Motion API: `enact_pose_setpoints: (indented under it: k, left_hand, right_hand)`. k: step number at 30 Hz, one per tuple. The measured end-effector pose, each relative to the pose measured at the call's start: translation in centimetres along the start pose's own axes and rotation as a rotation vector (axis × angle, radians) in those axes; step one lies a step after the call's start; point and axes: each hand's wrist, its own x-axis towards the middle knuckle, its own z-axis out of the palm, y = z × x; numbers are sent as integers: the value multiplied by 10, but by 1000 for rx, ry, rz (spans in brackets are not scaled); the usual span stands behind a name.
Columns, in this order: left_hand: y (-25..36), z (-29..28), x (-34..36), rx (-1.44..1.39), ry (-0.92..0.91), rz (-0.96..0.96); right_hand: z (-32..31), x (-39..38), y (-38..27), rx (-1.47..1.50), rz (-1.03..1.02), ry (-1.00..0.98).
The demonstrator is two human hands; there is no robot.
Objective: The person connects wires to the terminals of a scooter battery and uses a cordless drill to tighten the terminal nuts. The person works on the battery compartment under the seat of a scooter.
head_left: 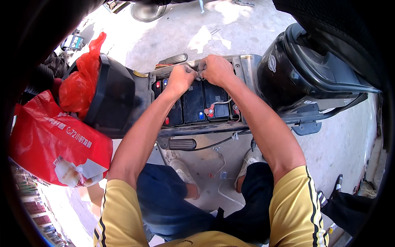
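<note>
Black batteries [193, 103] sit side by side in an open compartment of an electric scooter's frame. Over their far edge, my left hand [182, 79] and my right hand [217, 69] meet, fingertips pinched close together. Some small greyish piece shows between them, too hidden to name. Red and blue terminal caps mark the batteries, among them a red cap [158, 85] and a blue cap [201, 115] at the near side. A pale wire [222, 102] with a reddish lug [210, 111] lies across the right-hand battery, near my right forearm.
Left of the compartment stands a black scooter body part [113, 94] with an orange-red plastic bag [82, 82] and a big red printed bag [61, 140]. The black scooter rear [284, 66] rises at right. Footpegs [182, 144] stick out; another person's leg [349, 214] is at lower right.
</note>
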Motion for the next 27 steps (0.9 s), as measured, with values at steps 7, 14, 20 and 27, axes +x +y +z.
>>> enact_pose_setpoints:
  k: [7, 14, 20, 27]
  left_hand:
    - [-9, 5, -9, -60, 204, 91]
    - [-6, 3, -12, -97, 106, 46]
    - [-8, 3, -21, -10, 115, 238]
    - [-7, 3, -30, 157, 109, 400]
  right_hand:
    - [2, -1, -3, 19, 15, 16]
    - [3, 2, -5, -23, 19, 21]
    - [2, 3, 0, 13, -4, 19]
    - [5, 6, 3, -4, 10, 21]
